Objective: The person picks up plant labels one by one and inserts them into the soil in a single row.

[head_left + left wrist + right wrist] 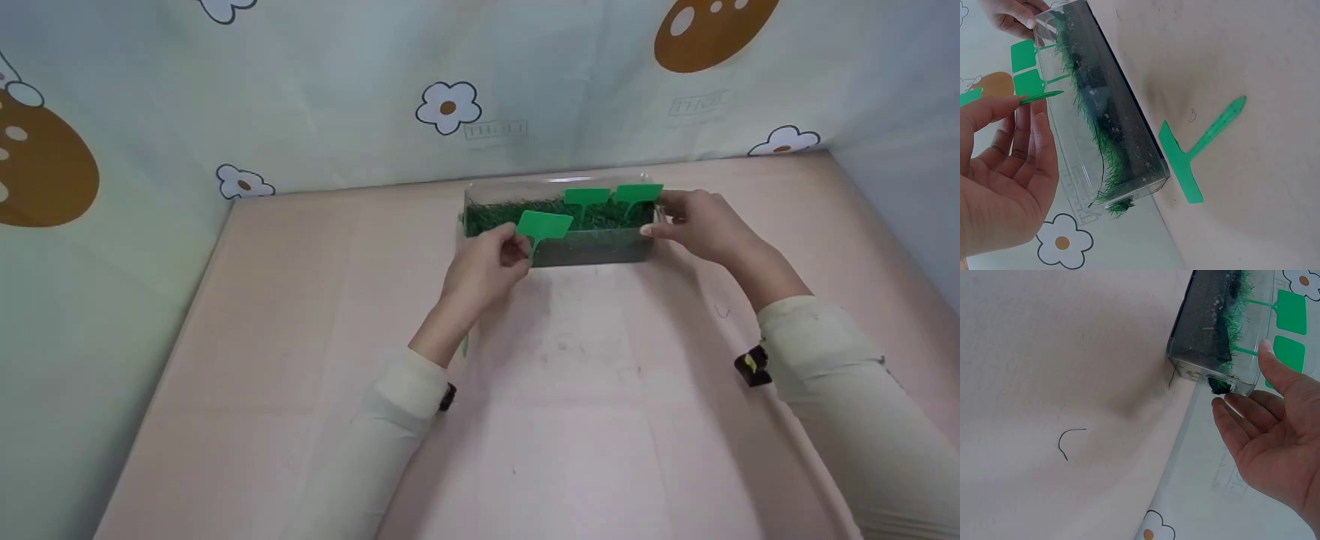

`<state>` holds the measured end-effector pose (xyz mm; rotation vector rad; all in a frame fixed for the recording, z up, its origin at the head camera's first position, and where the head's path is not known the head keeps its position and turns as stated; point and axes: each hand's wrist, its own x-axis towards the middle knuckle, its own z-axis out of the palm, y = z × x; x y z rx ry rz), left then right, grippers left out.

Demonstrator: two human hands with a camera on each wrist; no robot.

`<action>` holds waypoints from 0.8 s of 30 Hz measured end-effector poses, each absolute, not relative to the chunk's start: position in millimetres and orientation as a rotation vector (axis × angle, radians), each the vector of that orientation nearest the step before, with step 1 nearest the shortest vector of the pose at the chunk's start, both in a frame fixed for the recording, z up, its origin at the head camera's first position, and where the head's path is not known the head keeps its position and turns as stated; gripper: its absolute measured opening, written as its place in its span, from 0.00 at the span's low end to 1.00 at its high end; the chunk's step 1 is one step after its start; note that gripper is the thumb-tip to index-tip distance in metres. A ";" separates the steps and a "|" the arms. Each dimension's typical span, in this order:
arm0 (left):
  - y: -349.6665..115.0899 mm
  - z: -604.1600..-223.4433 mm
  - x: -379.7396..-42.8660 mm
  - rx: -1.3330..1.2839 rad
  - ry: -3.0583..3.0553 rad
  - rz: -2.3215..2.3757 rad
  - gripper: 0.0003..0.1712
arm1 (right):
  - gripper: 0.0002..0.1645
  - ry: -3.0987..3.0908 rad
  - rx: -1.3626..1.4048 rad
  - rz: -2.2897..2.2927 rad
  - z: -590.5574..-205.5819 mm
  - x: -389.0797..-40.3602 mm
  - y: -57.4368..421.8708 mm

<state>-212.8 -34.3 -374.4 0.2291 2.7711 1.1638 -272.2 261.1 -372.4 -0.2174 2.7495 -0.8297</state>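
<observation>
My left hand (484, 274) pinches a green T-shaped plant label (544, 225) by its stem, in front of a clear planter box (592, 251). In the left wrist view, that label's pointed stem end (1044, 97) juts from the fingertips. Dark soil and green grass (517, 214) fill the box. Two more green labels, one (587, 196) left of the other (637, 193), stand upright in the grass. At the box's right end is my right hand (705, 225). Its loosely extended fingers and thumb lie against the end and rim; exact contact is unclear.
Another green label (1185, 160) lies on the pink tabletop (300, 315), mostly hidden by the left arm in the head view. A thin dark curved strand (1062, 441) rests right of the box. Behind the box hangs a patterned curtain (360, 90).
</observation>
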 end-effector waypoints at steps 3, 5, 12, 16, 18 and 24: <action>-34.3 -372.4 -213.8 0.233 2.781 1.184 0.04 | 0.38 2.749 -0.220 -0.833 -372.4 -272.2 260.9; -34.1 -371.4 -214.5 0.234 2.788 1.200 0.04 | 0.38 2.749 -0.220 -0.834 -372.4 -272.2 260.9; -32.3 -367.7 -219.0 0.240 2.802 1.253 0.04 | 0.38 2.753 -0.223 -0.829 -372.4 -272.1 261.4; -30.9 -364.8 -222.2 0.235 2.805 1.278 0.05 | 0.37 2.760 -0.230 -0.827 -372.8 -272.2 262.0; -30.0 -363.1 -223.7 0.233 2.810 1.285 0.05 | 0.38 2.759 -0.231 -0.827 -372.9 -272.6 262.2; -27.7 -357.9 -226.5 0.228 2.810 1.294 0.05 | 0.38 2.749 -0.231 -0.833 -373.3 -273.1 261.8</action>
